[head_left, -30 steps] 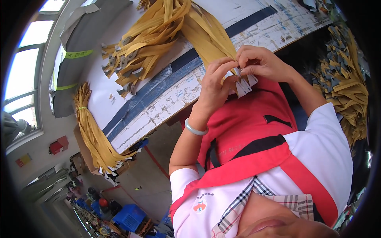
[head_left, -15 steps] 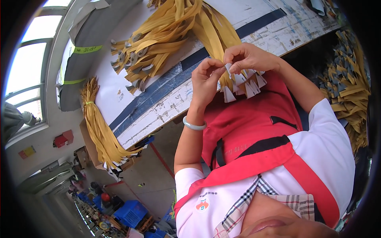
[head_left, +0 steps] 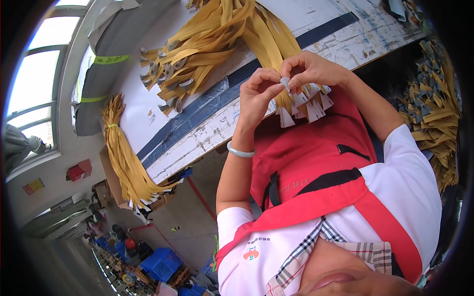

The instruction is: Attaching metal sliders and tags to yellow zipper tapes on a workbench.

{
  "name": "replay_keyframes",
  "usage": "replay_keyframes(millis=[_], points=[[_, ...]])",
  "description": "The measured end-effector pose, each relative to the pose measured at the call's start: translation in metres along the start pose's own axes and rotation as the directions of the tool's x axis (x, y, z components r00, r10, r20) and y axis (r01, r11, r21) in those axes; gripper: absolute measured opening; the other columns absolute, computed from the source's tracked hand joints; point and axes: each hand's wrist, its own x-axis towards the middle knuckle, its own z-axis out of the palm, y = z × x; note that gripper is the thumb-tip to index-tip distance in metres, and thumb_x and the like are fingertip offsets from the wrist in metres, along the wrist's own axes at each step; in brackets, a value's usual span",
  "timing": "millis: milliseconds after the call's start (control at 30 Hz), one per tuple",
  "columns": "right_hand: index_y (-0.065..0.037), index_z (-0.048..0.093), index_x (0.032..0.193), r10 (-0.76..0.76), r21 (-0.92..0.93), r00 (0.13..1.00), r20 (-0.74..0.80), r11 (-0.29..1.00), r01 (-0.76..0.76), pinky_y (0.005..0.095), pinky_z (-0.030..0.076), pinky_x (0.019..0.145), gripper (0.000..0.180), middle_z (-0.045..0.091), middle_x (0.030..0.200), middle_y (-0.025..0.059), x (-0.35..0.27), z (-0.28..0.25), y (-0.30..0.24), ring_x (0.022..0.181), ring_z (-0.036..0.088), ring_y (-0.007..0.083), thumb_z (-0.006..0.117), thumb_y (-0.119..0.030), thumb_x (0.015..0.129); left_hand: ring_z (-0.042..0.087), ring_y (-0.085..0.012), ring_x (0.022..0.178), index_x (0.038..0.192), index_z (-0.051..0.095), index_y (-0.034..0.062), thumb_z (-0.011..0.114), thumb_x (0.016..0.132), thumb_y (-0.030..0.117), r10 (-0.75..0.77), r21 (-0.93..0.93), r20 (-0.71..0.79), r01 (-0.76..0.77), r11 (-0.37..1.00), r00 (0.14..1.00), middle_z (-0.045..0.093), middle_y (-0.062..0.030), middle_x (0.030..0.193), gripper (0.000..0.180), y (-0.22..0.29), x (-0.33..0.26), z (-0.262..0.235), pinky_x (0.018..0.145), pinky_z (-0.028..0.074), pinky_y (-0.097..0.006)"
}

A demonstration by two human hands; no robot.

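Observation:
My left hand and my right hand meet over the near edge of the table, fingertips pinched together on a small pale grey tab. The tab seems to be at the end of a yellow strap, though the fingers hide part of it. Beneath the hands runs a bundle of flat yellow straps; its white-tipped ends fan out over the edge against my red apron. Left of it on the table lies another pile of yellow straps with grey curled tips.
A tied bundle of yellow straps hangs over the table's left end beside a cardboard box. Many grey-tipped straps hang at the right. A dark blue strip runs along the white table. A blue crate stands beyond on the floor.
Both hands stay at almost the same place on the tab, with a slight shift of the fingers. The tab's pale face shows a little more.

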Motion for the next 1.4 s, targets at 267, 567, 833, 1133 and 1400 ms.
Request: replay_keyframes(millis=[267,567,833,1133,1400], points=[[-0.002,0.062,0.095,-0.008,0.015,1.0,-0.023,1.0,0.008,0.0215,0.053,0.059,0.013,0.066,0.08,0.0033,0.001,-0.001,0.004,0.068,0.065,0.009,0.07,-0.013,0.092,0.065,-0.0105,0.087,0.111,0.063,0.0006,0.074,0.082,-0.006,-0.076,-0.038,-0.018,0.075,0.996,0.997,0.067,-0.0037,0.093,0.031,0.005,-0.002,0.002,0.078,0.054,-0.024],[-0.005,0.06,0.093,-0.085,0.042,0.981,-0.177,0.995,0.093,0.0202,0.051,0.059,0.01,0.065,0.083,0.003,0.004,0.008,0.003,0.066,0.06,0.0055,0.067,-0.011,0.093,0.067,-0.0141,0.081,0.108,0.065,-0.0039,0.07,0.09,0.002,0.002,-0.015,-0.213,-0.005,1.0,0.977,0.069,-0.0071,0.09,0.02,-0.008,-0.007,-0.007,0.074,0.055,-0.026],[-0.005,0.062,0.095,-0.06,0.08,0.986,-0.158,0.994,0.074,0.0198,0.051,0.064,0.014,0.063,0.081,0.0001,0.005,0.011,0.011,0.071,0.062,0.0055,0.068,-0.018,0.095,0.066,-0.0131,0.088,0.104,0.065,-0.0018,0.069,0.09,-0.001,0.025,-0.035,-0.077,-0.027,0.999,0.997,0.068,-0.0057,0.1,0.015,-0.021,-0.009,0.005,0.084,0.052,-0.026],[-0.005,0.063,0.095,-0.02,0.117,0.993,-0.114,0.993,0.033,0.0205,0.053,0.065,0.015,0.064,0.082,0.0005,0.004,0.016,0.009,0.071,0.064,0.007,0.069,-0.018,0.094,0.065,-0.0143,0.089,0.094,0.066,0.0007,0.071,0.086,-0.005,-0.075,-0.133,-0.071,0.065,0.989,0.995,0.069,-0.0069,0.099,0.011,-0.025,-0.013,-0.004,0.083,0.054,-0.027],[-0.002,0.061,0.094,-0.023,-0.04,0.994,-0.11,0.999,0.018,0.0241,0.054,0.066,0.02,0.067,0.083,0.0058,0.003,0.016,0.006,0.072,0.065,0.0095,0.072,-0.018,0.09,0.064,-0.0113,0.081,0.09,0.061,0.0006,0.069,0.087,-0.006,0.048,0.008,-0.212,-0.048,0.999,0.976,0.067,-0.0061,0.093,0.01,-0.029,-0.015,0.007,0.076,0.052,-0.024]])
